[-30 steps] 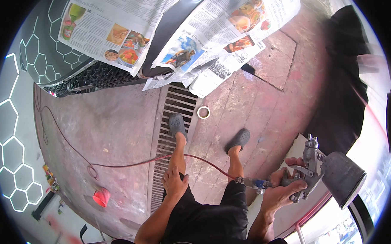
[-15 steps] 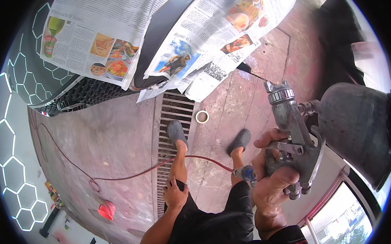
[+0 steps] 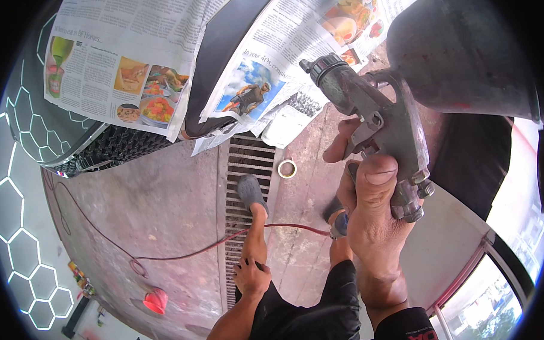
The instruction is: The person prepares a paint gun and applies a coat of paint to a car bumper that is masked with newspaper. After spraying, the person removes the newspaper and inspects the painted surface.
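Observation:
In my right hand [image 3: 378,208] is a grey metal spray gun [image 3: 396,129], with the thumb over its back and a finger near the trigger. A large dark paint cup [image 3: 465,49] joins its side. The gun's nozzle points up and left toward newspaper sheets [image 3: 262,56] that cover part of a dark car body [image 3: 217,58]. A red air hose [image 3: 197,252] crosses the floor to a blue fitting [image 3: 341,224] below my right hand. My left hand [image 3: 252,278] rests on my left leg at the dark shorts, fingers lying over it; nothing held can be made out.
A floor drain grate [image 3: 248,171] runs past my left foot, with a roll of tape [image 3: 287,168] beside it. A red object [image 3: 155,300] lies on the floor at lower left. The car's black mesh grille [image 3: 112,145] shows below the paper. Dark sheeting [image 3: 472,157] hangs at right.
My right hand has raised the spray gun up and leftward, closer to the newspaper-covered car, and tilted it. My left hand stays on the leg. The view has shifted slightly.

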The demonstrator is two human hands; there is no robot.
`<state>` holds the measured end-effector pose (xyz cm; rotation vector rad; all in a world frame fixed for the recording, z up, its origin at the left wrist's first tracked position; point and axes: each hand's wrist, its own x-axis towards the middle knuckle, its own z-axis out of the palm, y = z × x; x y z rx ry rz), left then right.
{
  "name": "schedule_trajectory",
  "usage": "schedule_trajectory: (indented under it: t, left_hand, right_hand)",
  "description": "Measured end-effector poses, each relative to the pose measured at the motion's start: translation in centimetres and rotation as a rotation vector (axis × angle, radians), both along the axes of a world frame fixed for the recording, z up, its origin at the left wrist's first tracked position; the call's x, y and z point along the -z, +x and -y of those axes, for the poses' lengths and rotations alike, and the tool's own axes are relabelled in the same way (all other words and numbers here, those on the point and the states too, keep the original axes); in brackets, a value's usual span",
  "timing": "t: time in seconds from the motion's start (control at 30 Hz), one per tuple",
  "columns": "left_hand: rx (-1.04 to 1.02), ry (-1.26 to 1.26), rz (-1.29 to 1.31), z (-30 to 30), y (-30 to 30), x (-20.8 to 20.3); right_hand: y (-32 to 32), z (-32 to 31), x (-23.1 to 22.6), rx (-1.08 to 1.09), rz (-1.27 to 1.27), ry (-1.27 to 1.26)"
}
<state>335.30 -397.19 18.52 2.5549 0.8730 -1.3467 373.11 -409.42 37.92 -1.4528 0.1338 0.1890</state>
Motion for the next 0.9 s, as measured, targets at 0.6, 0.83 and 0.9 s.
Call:
schedule_trajectory:
  t: [0.6, 0.83, 0.9]
  left_hand:
    - [-0.045, -0.027, -0.067, -0.8, 1.6, -0.1]
    - [0.001, -0.021, -0.011, -0.9, 1.3, 0.0]
    - [0.063, -0.024, 0.087, -1.0, 1.2, 0.1]
  right_hand:
    - [2.7, -1.1, 1.4, -0.112, 0.123, -0.141]
    - [2.9, -1.0, 1.7, -0.113, 0.128, -0.157]
    - [2.7, -0.6, 1.8, -0.086, 0.117, -0.174]
